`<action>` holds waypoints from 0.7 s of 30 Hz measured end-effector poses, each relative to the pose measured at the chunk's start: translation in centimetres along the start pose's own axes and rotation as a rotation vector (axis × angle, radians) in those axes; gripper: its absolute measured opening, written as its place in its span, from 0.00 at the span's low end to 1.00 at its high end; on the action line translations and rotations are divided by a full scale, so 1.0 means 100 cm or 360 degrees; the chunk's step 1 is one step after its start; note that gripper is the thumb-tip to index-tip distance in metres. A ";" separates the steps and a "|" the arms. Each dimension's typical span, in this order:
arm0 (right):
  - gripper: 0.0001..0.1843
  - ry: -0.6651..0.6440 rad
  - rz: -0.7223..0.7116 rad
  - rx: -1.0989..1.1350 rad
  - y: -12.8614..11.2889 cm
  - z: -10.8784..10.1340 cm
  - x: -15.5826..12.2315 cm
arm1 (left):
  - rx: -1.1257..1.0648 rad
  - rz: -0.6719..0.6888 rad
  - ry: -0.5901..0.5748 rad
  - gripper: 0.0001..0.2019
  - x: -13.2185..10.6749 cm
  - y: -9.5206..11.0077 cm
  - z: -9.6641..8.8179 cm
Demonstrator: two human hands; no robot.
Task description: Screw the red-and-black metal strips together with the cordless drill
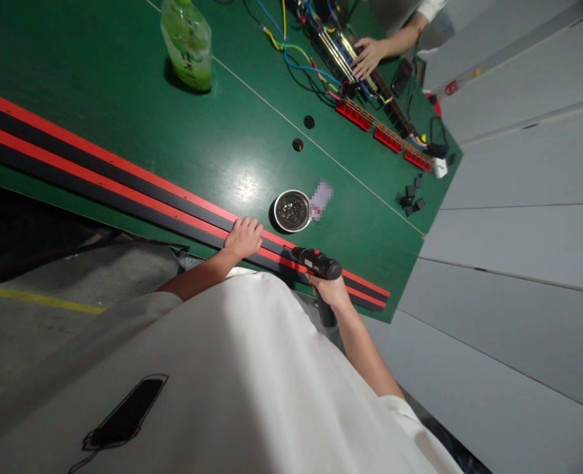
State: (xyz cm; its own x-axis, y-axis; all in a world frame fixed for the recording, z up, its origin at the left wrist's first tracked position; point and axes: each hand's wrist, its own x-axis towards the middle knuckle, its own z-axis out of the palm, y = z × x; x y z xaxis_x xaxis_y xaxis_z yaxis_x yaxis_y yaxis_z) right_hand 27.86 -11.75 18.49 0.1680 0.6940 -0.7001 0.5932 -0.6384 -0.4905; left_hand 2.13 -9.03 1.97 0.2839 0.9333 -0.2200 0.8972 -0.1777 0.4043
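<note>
Two long red and black strips (pixel 101 184) lie side by side along the near edge of the green table. My left hand (pixel 244 237) is closed over them, its fingers curled towards the far strip. In my right hand (pixel 331 289) is a black cordless drill (pixel 315 261), gripped by its handle, its bit pointing left and down at the strips. Whether the bit touches a screw there cannot be made out. Just beyond the strips, between my hands, stands a round metal bowl (pixel 292 211) of small dark screws.
A green-filled plastic bottle (pixel 187 46) stands at the far left of the table (pixel 232 131). Across it, a co-worker's hand (pixel 369 56) rests on a wired assembly (pixel 338 52). Red terminal strips (pixel 387 139) and small black blocks (pixel 410 197) lie to the right.
</note>
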 end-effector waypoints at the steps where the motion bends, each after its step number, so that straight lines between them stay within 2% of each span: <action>1: 0.19 -0.0001 0.0000 0.0005 -0.001 0.000 0.000 | 0.0012 0.0009 0.0008 0.14 0.000 0.000 0.000; 12: 0.22 -0.0073 0.0040 0.0040 -0.010 -0.004 0.001 | 0.0063 0.0019 0.0002 0.13 0.000 0.001 -0.003; 15: 0.23 -0.0024 -0.0003 0.0121 -0.012 -0.003 -0.002 | 0.0078 0.0024 0.0003 0.13 0.000 0.001 -0.002; 19: 0.30 0.0063 -0.0038 0.0176 -0.010 -0.003 -0.005 | 0.0099 0.0027 0.0002 0.13 0.000 0.000 -0.001; 21: 0.29 0.0078 -0.0030 0.0173 -0.007 -0.003 -0.006 | 0.0099 0.0029 0.0006 0.13 0.000 0.001 -0.001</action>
State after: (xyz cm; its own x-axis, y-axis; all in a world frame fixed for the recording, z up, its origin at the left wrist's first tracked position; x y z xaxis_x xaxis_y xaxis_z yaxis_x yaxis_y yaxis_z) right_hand 27.57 -11.64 19.37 0.1974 0.7200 -0.6653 0.5081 -0.6555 -0.5587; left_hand 2.14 -8.97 2.11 0.2993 0.9308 -0.2097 0.9113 -0.2137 0.3520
